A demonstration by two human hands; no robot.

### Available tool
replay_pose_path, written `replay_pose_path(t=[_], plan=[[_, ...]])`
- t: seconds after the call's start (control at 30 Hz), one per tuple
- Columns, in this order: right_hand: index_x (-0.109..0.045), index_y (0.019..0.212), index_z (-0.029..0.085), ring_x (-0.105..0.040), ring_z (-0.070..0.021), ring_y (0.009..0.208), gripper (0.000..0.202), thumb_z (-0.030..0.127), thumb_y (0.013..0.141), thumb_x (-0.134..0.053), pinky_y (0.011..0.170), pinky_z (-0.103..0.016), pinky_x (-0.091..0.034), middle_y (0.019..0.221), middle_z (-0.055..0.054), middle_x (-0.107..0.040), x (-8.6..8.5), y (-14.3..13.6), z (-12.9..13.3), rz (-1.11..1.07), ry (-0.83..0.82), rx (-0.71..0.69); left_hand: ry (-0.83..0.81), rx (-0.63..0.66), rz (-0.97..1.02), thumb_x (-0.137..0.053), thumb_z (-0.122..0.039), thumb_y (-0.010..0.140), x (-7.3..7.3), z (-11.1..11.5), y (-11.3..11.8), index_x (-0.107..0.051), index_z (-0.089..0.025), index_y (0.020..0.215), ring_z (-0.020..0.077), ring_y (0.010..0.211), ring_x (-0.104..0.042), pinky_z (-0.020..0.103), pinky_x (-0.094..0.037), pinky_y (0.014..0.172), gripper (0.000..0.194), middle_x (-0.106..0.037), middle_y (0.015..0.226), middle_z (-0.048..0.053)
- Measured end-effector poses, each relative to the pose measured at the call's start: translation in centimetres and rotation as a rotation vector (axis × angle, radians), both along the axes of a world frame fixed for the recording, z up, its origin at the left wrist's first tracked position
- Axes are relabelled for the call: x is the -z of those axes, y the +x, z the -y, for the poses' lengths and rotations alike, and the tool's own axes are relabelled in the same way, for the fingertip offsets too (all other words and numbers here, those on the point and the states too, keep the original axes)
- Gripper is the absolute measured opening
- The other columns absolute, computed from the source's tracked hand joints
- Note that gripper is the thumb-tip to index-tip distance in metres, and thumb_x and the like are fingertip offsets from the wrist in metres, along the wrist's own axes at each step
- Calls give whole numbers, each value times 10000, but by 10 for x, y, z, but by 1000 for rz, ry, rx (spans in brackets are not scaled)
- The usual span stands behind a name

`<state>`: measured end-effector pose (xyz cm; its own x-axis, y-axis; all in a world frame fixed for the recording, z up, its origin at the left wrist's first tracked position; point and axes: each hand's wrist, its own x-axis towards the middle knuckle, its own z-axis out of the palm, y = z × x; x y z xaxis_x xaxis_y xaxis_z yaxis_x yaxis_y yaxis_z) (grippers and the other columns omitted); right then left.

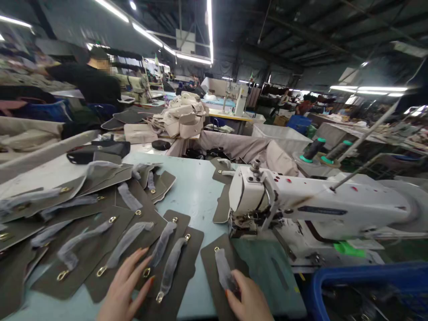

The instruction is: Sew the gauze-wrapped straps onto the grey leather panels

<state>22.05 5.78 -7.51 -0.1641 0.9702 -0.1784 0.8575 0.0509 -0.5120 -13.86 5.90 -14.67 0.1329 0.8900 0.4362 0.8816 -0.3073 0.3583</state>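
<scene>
Pinching the lower part of a grey strap handle wrapped in cloudy clear plastic (223,267) between thumb and fingers, the right hand (249,296) is at a flat grey-brown panel with a rounded corner (210,274). That panel lies near the front of a pale blue tabletop (187,183), below the head of a white industrial sewing machine (321,191) and beside a dark green flat work surface (264,263). A gold-coloured metal loop (216,249) shows at the handle's upper end; the lower end is hidden by the hand. The left hand (127,287) holds nothing visible, its fingers spread apart over a spread of overlapping grey-brown panels (83,249) with similar wrapped handles and gold-coloured fittings; whether its fingertips press on them I cannot tell. Two more grey-brown pieces lie behind the machine head, partly covered by it. At the lower right, a blue plastic basket (334,273) holds dark pieces, some with metal fittings. A bright green scrap (349,248) lies at the machine's base, and two dark thread spools with green ends (313,150) stand behind its arm. Beyond the table are a heap of cream-coloured pieces (182,113) and a person in a dark top (93,84).
</scene>
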Motion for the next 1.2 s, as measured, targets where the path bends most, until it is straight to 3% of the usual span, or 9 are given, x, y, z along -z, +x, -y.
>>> replay_pose_path(t=[0.2,0.33,0.43,0.53,0.63,0.73,0.83,0.97,1.2], plan=[[-612,806,233,-660,-175,659,158,139,680,-625,490,-248,-336,789,28,-680,-57,17,21,284,123,-470,-139,185,228,-587,-285,838,-64,-5,67,-404,-282,1370,291,1330,-381,464,-347,1082,562,-388,1467,92],[-583,846,241,-618,-157,591,77,204,788,-618,442,-283,-287,854,31,-656,-86,-4,17,358,401,-633,-562,293,527,-681,-367,765,-102,-13,91,-527,-269,1306,301,1193,-534,430,-395,1038,571,-580,1313,86],[-574,913,241,-602,-141,595,36,254,880,-566,457,-287,-328,948,37,-665,-100,-26,14,258,569,-657,-945,373,845,-743,-402,691,-107,7,111,-667,-192,1145,308,994,-633,398,-504,890,506,-716,1062,81],[-582,1011,227,-605,-144,636,124,280,927,-507,497,-288,-387,1103,12,-658,-108,-43,11,128,659,-687,-1114,250,1198,-795,-389,628,-98,39,130,-736,-139,940,299,880,-657,363,-528,792,404,-747,886,77],[-561,1168,220,-642,-160,815,245,224,954,-442,637,-268,-467,1266,-37,-591,-111,-44,6,-73,674,-598,-1134,35,1522,-817,-347,612,-95,57,141,-729,-130,843,289,799,-684,345,-541,716,329,-749,801,82],[-569,1196,200,-608,-178,1028,293,178,934,-439,816,-249,-474,1224,-76,-606,-108,-29,2,-417,577,-257,-964,-177,1759,-830,-250,600,-104,50,141,-673,-156,1005,291,809,-706,353,-565,708,445,-751,804,70],[-632,1064,169,-639,-176,925,222,263,928,-485,788,-240,-479,995,-77,-693,-99,-10,4,-695,272,60,-793,-303,1801,-801,-129,611,-117,27,139,-577,-183,1173,276,783,-722,344,-588,678,608,-753,819,62],[-670,928,147,-637,-163,789,297,391,929,-500,717,-223,-453,815,-58,-720,-87,2,16,-838,-99,112,-741,-296,1837,-716,-48,666,-125,4,146,-550,-172,1209,239,705,-728,295,-597,622,582,-755,805,66],[-662,677,129,-465,-96,555,448,443,934,-471,557,-204,-337,643,-30,-654,-79,-10,6,-852,-103,133,-776,-232,1854,-737,-80,676,-123,-7,160,-568,-196,1211,211,693,-725,244,-592,608,573,-757,860,54]])
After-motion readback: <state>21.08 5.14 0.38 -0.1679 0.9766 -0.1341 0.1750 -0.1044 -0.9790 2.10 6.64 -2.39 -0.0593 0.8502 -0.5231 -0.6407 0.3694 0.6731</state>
